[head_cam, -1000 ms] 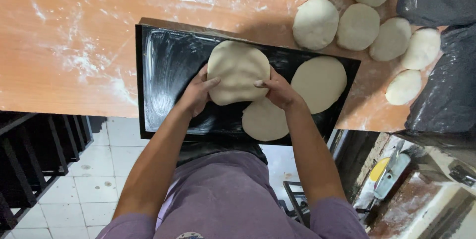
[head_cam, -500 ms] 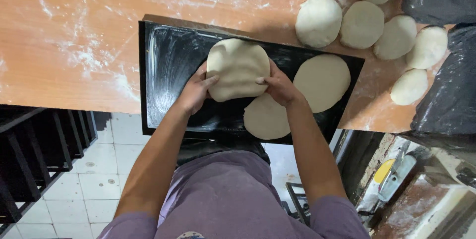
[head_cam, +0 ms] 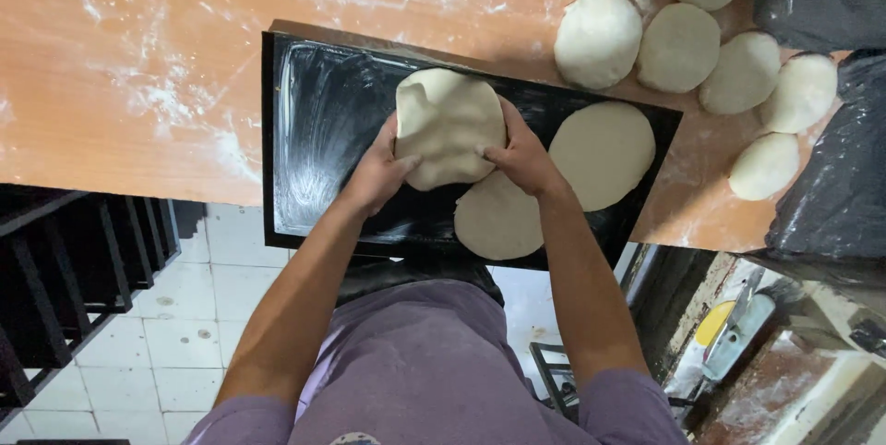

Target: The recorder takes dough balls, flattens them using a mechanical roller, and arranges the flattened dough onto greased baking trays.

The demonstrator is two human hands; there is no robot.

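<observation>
Head view: we hold a flattened dough round (head_cam: 449,126) over the black oiled tray (head_cam: 323,131), our left hand (head_cam: 380,173) and right hand (head_cam: 523,157) closed on its edges; two flat rounds (head_cam: 602,151) lie beside, dough balls (head_cam: 678,46) on the floured table (head_cam: 129,66)

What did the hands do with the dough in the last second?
Both hands, left hand and right hand, kept holding the flat dough round and shifted it only slightly over the black tray; its far edge now curls up a little. Nothing was let go. The two dough rounds lying on the tray and the dough balls on the floury table stayed put.
</observation>
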